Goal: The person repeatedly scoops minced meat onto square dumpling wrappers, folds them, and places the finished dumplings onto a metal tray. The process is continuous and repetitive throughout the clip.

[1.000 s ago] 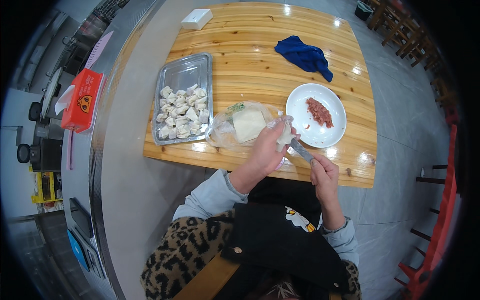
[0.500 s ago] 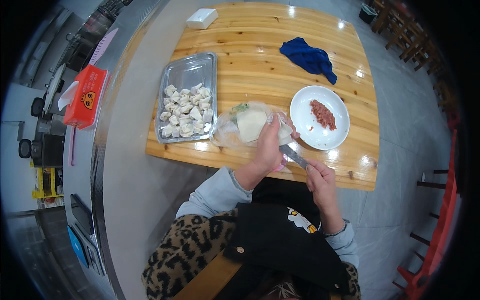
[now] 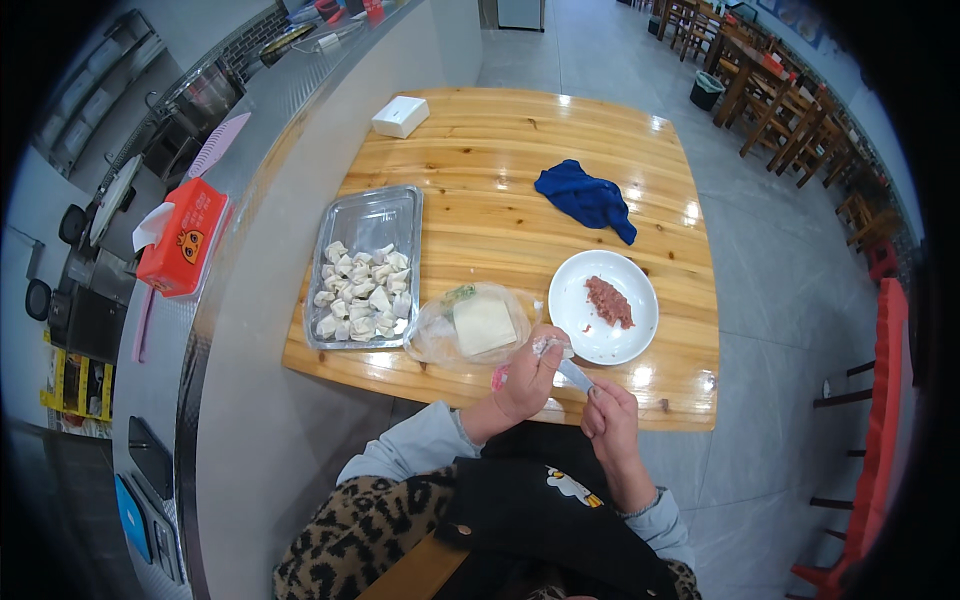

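Note:
Near the table's front edge, my left hand is closed around a small pale wonton wrapper, mostly hidden by the fingers. My right hand grips a flat metal spreading blade, its tip against or close to the wrapper. Just left of my hands, a stack of square wonton wrappers lies on a clear plastic bag. Beyond my right hand sits a white plate with a mound of minced meat. At the left, a metal tray holds several folded wontons.
A crumpled blue cloth and a white box lie farther back on the wooden table. A low partition with a metal ledge runs along the left, bearing a red tissue pack. Red stools stand at the right.
My left hand has come away from the wrapper stack with a wrapper now gathered in its fingers. The blade stays in my right hand. The view has tilted up, showing more of the room.

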`<state>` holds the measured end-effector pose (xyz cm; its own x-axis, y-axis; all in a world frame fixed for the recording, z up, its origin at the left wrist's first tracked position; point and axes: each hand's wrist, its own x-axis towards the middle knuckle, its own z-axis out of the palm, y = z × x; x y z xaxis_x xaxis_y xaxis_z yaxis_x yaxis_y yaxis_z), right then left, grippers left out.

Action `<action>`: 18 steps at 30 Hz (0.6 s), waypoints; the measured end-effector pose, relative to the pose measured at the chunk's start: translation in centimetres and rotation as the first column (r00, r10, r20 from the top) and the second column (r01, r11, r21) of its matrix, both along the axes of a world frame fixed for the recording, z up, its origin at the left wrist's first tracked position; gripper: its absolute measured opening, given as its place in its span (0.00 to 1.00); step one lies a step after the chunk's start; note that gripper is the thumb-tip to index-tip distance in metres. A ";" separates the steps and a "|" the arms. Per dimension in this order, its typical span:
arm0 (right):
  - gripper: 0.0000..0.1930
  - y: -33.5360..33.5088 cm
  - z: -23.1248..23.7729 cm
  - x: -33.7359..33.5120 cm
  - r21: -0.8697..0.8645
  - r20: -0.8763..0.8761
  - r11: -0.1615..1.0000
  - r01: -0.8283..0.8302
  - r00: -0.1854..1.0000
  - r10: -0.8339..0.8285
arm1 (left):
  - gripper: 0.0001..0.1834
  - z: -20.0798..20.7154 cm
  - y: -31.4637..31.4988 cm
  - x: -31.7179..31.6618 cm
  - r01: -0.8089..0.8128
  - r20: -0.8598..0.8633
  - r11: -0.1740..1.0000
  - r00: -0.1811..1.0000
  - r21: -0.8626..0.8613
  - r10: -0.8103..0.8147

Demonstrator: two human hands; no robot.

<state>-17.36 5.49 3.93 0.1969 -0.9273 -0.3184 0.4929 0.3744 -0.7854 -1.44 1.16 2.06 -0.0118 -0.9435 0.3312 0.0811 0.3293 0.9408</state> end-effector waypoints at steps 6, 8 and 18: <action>0.12 0.1 -0.9 -1.6 -0.138 -0.222 0.990 0.012 0.974 -0.043 | 0.09 1.6 -0.2 2.2 0.023 -0.034 0.980 0.999 0.197 -0.016; 0.12 0.0 -1.2 -2.2 -0.153 -0.206 0.988 0.027 0.977 -0.059 | 0.08 1.9 -1.2 5.1 -0.117 0.052 0.988 0.992 0.101 0.112; 0.13 0.2 -1.5 -2.4 -0.127 -0.231 0.987 0.098 0.965 -0.126 | 0.11 3.6 -10.9 28.2 -0.413 0.938 0.885 0.163 -0.216 0.305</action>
<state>-19.73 5.64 2.38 0.0213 -0.9718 -0.2347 0.3207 0.2290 -0.9191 26.81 -9.71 5.69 0.0913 -0.9550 0.2822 -0.9656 -0.0155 0.2597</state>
